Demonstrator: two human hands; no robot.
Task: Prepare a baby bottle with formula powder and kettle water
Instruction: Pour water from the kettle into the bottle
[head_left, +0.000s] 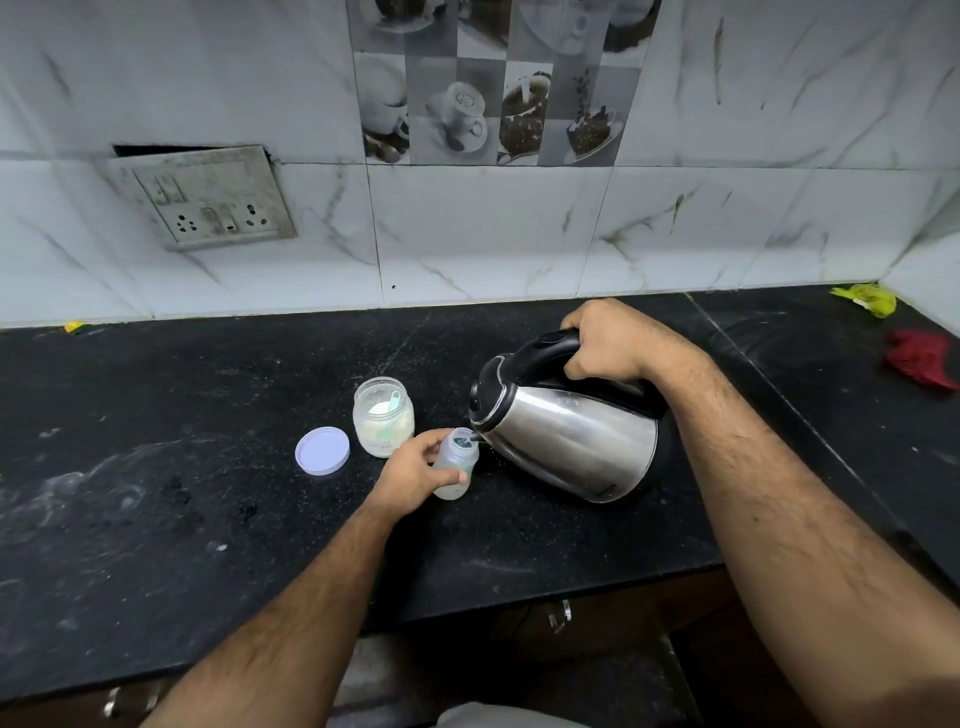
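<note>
A stainless-steel electric kettle (569, 441) is held tilted toward the left above the black stone bench (156, 467). Its black handle (545, 358) is grasped by the right hand (610, 340), the grip wrapped fully round the handle. The spout (475, 435) is lowered to the open mouth of a clear baby bottle (457, 462), and the two are seen touching or very nearly so; which cannot be told. A thin stream of water appears at the spout, though it is small in the view.

The bottle is kept upright on the bench by the left hand (415, 475), whose grip is curled round the bottle's left side. A pale layer is noted in the bottom of the bottle. No teat or cap is seen on it.

Just left of the bottle and slightly behind it, an open glass jar (383, 418) of whitish formula powder is recorded, with a pale green scoop (393, 402) standing in the powder. The jar's white lid (322, 451) lies flat on the bench, just beside the jar on its left.

On the marble-patterned tiled wall (493, 234), a grimy switch-and-socket plate (202, 197) is mounted at upper left. A red cloth (919, 358) and a yellow-green crumpled item (867, 299) lie at the far right of the bench, well apart from the work.
</note>
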